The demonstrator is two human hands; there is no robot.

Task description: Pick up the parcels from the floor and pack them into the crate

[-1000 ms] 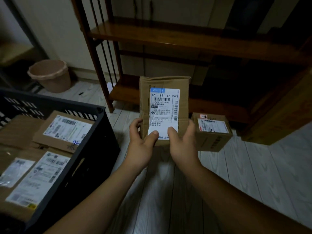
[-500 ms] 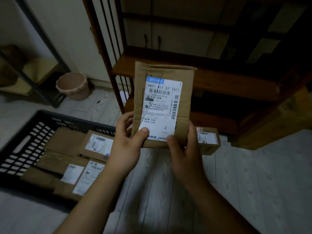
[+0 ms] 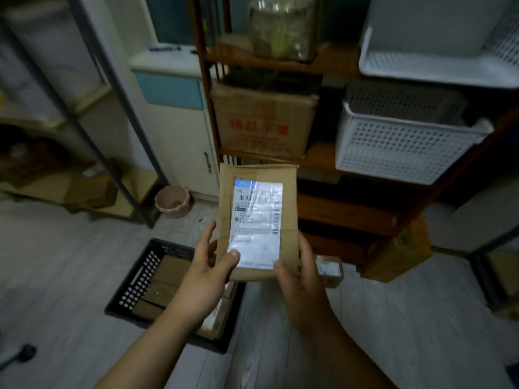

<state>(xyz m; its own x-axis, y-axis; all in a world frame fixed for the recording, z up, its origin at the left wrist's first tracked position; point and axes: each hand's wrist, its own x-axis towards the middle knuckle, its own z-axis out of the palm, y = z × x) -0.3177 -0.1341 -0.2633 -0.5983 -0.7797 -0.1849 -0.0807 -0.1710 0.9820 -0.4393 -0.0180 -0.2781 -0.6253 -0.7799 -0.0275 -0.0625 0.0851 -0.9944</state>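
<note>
A flat brown parcel (image 3: 286, 192) with a white shipping label is held upright in front of me, well above the floor. My left hand (image 3: 209, 265) grips its lower left edge, thumb on the label. My right hand (image 3: 302, 279) grips its lower right edge. Below on the floor, to the left, stands the black perforated crate (image 3: 137, 279) with several cardboard parcels (image 3: 168, 279) lying flat inside; my left arm hides its right part. A small boxed parcel (image 3: 330, 269) lies on the floor behind my right hand.
A dark wooden shelf unit (image 3: 348, 217) stands ahead with a cardboard box (image 3: 264, 122), a glass jar and white baskets (image 3: 401, 144). A pink bucket (image 3: 172, 202) sits by a white cabinet. A metal rack (image 3: 92, 108) rises at left. A brown carton (image 3: 398, 254) rests at right.
The view has risen and pulled back, so the crate and floor parcel look smaller and lower. Both hands have kept the parcel and lifted it higher with the view.
</note>
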